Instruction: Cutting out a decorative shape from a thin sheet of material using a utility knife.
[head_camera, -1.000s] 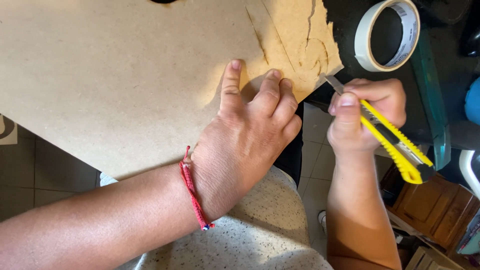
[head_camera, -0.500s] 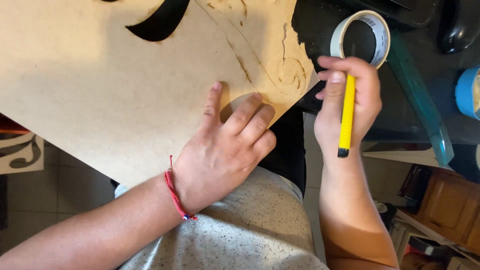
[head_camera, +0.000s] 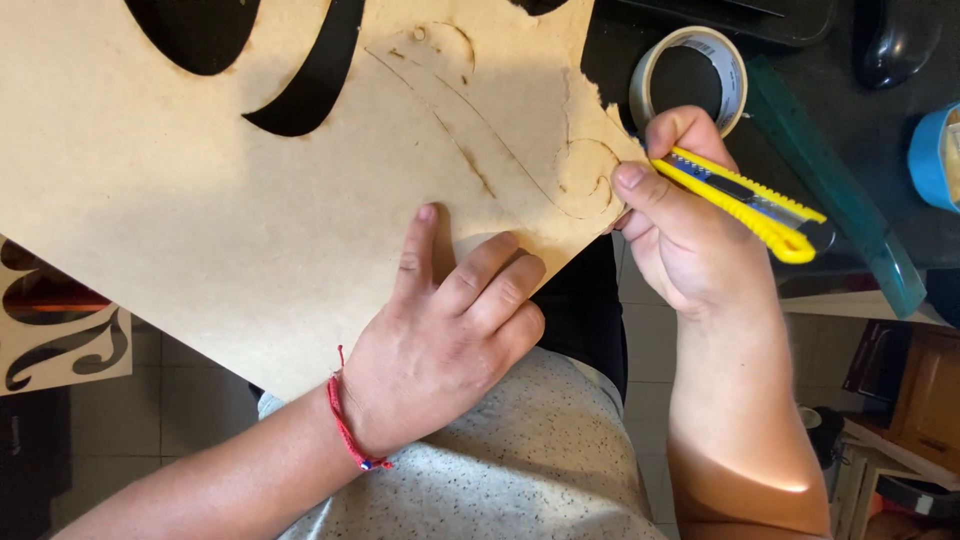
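Yellow knife (head_camera: 745, 200), upright a moment ago, now lies angled in the right hand's (head_camera: 690, 235) pinch at the board (head_camera: 250, 220) edge; left hand (head_camera: 445, 340) presses, fingers together.

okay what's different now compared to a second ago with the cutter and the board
The right hand turned the yellow cutter: half a second ago it stood upright in the grip, now it lies slanted at the board's edge by the curl. The left hand stays flat on the board; the tape roll is unmoved.

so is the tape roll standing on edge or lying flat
Lying flat: the tape roll shows its full ring and open centre to the camera, resting on the dark table just beyond the right hand.
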